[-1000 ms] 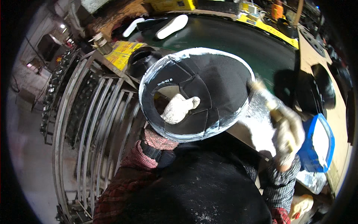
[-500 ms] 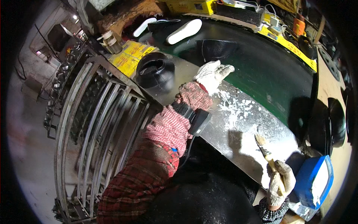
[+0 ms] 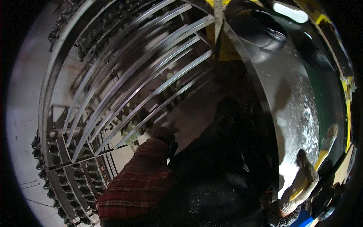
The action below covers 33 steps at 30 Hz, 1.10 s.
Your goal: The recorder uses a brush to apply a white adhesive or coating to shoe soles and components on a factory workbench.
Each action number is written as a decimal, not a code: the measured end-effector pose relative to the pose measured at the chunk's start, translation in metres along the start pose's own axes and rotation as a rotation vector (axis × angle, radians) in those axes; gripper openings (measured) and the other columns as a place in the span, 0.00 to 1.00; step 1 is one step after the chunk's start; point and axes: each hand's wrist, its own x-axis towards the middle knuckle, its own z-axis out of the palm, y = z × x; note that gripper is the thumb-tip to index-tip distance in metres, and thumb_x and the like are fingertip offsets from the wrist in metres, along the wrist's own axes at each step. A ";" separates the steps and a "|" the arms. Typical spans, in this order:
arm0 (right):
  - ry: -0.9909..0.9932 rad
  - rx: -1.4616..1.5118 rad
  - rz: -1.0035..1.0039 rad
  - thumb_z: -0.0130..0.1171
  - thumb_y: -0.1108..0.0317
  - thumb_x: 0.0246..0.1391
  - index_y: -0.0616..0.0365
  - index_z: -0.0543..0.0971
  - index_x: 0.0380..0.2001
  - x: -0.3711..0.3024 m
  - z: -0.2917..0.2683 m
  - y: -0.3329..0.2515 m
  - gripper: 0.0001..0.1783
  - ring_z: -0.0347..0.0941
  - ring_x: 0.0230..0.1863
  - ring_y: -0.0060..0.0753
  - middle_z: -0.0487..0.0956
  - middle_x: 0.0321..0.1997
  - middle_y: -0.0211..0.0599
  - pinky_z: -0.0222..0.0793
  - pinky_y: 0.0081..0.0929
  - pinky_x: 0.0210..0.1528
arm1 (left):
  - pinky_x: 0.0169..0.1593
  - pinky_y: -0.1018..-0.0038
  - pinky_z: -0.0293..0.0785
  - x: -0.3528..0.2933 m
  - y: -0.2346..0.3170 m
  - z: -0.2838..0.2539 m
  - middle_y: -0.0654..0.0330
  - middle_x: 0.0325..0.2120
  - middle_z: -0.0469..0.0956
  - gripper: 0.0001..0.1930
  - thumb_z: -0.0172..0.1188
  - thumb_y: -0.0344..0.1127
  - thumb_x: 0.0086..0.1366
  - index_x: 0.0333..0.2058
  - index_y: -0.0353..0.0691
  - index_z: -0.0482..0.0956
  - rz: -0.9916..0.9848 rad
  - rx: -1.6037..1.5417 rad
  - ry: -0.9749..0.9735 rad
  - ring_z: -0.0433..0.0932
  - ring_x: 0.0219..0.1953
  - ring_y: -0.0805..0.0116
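My right hand (image 3: 302, 185), in a pale work glove, is closed round the yellowish handle of a flat brush (image 3: 324, 153). The brush points up and away above the right part of a metal-topped bench (image 3: 281, 79) smeared with white. My left hand (image 3: 168, 126) is low beside the bars of a metal rack (image 3: 151, 92). Shadow and blur hide its fingers, so what it holds, if anything, does not show. A glossy black hollow boot-like piece (image 3: 257, 32) stands at the bench's far end.
A white insole (image 3: 290, 12) lies at the far right, beyond the black piece. Lower left, a second rack (image 3: 77, 181) carries rows of dark knobbly pieces. Part of a blue container (image 3: 302, 219) shows below my right hand. Yellow packaging (image 3: 228, 47) is by the rack's corner.
The view has swung left and down toward the rack. My left hand has gone from above the bench to low beside the rack bars. My right hand still grips the brush.
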 end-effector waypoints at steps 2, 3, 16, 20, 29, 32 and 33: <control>-0.115 -0.145 -0.004 0.57 0.62 0.59 0.64 0.66 0.50 0.034 0.023 0.000 0.22 0.71 0.55 0.51 0.73 0.52 0.59 0.65 0.41 0.58 | 0.57 0.63 0.68 -0.012 -0.082 -0.054 0.50 0.50 0.73 0.32 0.65 0.40 0.55 0.58 0.39 0.66 0.041 0.965 0.050 0.72 0.54 0.58; -0.134 -0.174 -0.080 0.60 0.60 0.56 0.64 0.66 0.49 0.046 0.037 0.010 0.24 0.72 0.52 0.50 0.74 0.51 0.58 0.67 0.41 0.55 | 0.58 0.64 0.67 -0.008 -0.108 -0.072 0.49 0.52 0.72 0.33 0.64 0.41 0.55 0.59 0.40 0.65 -0.097 0.596 0.103 0.71 0.55 0.59; -0.401 -0.066 0.035 0.63 0.74 0.42 0.54 0.67 0.43 0.093 0.100 0.056 0.23 0.63 0.61 0.61 0.68 0.56 0.61 0.65 0.53 0.56 | 0.58 0.62 0.66 0.258 0.034 -0.019 0.48 0.58 0.66 0.35 0.58 0.42 0.59 0.63 0.41 0.57 -0.197 0.955 0.195 0.66 0.60 0.59; -0.466 -0.076 0.062 0.63 0.74 0.42 0.54 0.67 0.43 0.103 0.096 0.058 0.23 0.63 0.61 0.61 0.67 0.57 0.60 0.65 0.53 0.56 | 0.58 0.61 0.66 0.320 0.049 -0.025 0.48 0.58 0.65 0.36 0.59 0.42 0.58 0.63 0.41 0.57 -0.229 1.013 0.226 0.65 0.60 0.58; -0.543 -0.101 0.072 0.65 0.74 0.41 0.53 0.68 0.43 0.122 0.101 0.050 0.24 0.63 0.61 0.62 0.67 0.58 0.59 0.64 0.54 0.57 | 0.58 0.58 0.65 0.353 0.050 -0.009 0.47 0.58 0.64 0.38 0.60 0.43 0.57 0.63 0.41 0.55 -0.229 0.903 0.191 0.64 0.61 0.56; -0.528 -0.122 0.057 0.65 0.74 0.40 0.53 0.68 0.43 0.124 0.089 0.045 0.25 0.63 0.61 0.62 0.67 0.58 0.58 0.64 0.54 0.57 | 0.58 0.57 0.65 0.305 0.050 0.006 0.47 0.59 0.64 0.38 0.61 0.43 0.57 0.64 0.41 0.55 -0.141 0.586 0.106 0.64 0.61 0.55; -0.525 -0.146 0.054 0.66 0.74 0.40 0.53 0.68 0.43 0.124 0.084 0.043 0.25 0.63 0.61 0.62 0.67 0.58 0.58 0.64 0.54 0.57 | 0.58 0.57 0.65 0.281 0.049 0.021 0.47 0.59 0.63 0.38 0.61 0.43 0.56 0.64 0.41 0.55 -0.128 0.406 0.022 0.63 0.61 0.55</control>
